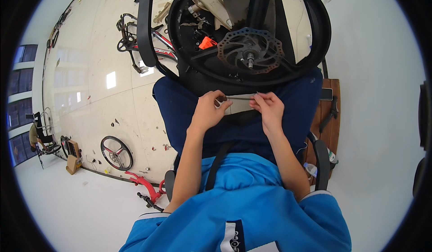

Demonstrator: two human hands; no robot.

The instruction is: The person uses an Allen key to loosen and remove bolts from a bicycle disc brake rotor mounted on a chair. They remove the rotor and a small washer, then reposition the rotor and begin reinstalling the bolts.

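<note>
My left hand (208, 111) pinches one end of a thin dark rod (242, 99), with thumb and fingers closed. At the rod's other end my right hand (271, 110) grips it between thumb and fingertips. The rod lies roughly level above my lap; its exact kind is too small to make out. Just beyond my hands a black spoked wheel (321, 27) rests on a black chair. A scalloped metal brake disc (229, 51) and a hub axle (250, 62) face up on it.
Loose metal parts and an orange object (207, 43) lie beyond the wheel's spokes. Left on the floor are a bicycle frame (164, 51), another wheel (104, 150) and a red frame part (146, 185). A wooden bench (334, 117) with a phone (326, 94) stands right. Another person sits far left.
</note>
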